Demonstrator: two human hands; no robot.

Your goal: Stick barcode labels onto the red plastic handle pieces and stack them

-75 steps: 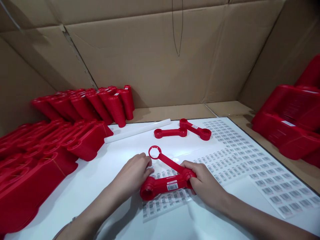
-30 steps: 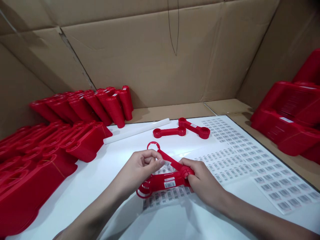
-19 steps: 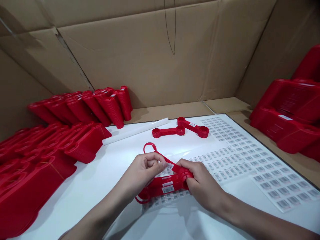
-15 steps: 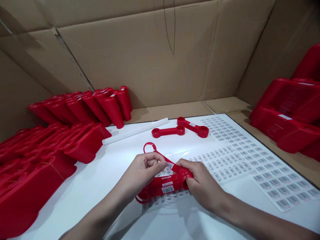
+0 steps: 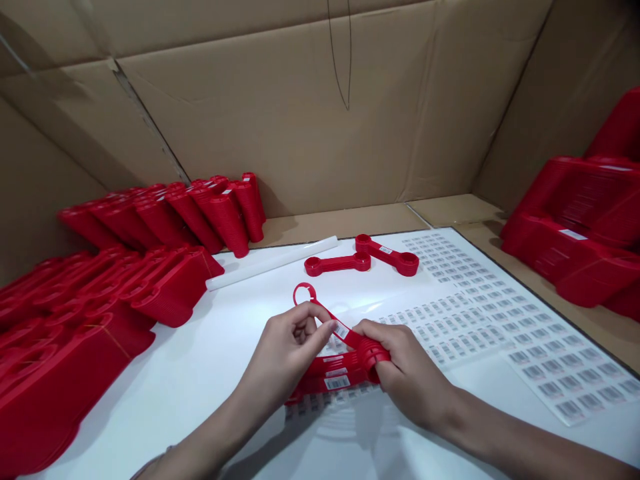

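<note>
My left hand (image 5: 287, 340) pinches the shaft of a red plastic ring-ended wrench (image 5: 333, 320), whose open ring sticks up past my fingers. That wrench has a small barcode label and lies tilted across a stack of similar red wrenches (image 5: 330, 377). My right hand (image 5: 407, 373) grips the stack's far end, which also holds the other end of the pinched wrench. A barcode sticker (image 5: 337, 383) shows on the top of the stack. The stack's near end is partly hidden by my left hand.
Two loose red wrenches (image 5: 337, 264) lie beyond my hands, beside a white plastic tube (image 5: 273, 264). Barcode sticker sheets (image 5: 500, 333) cover the white table (image 5: 175, 373). Large stacks of red wrenches (image 5: 150, 287) stand at left, back and right, against cardboard walls (image 5: 300, 120).
My left hand has moved right along the wrench, and the wrench's ring has swung right and up. The ring that showed at the stack's lower left is no longer visible.
</note>
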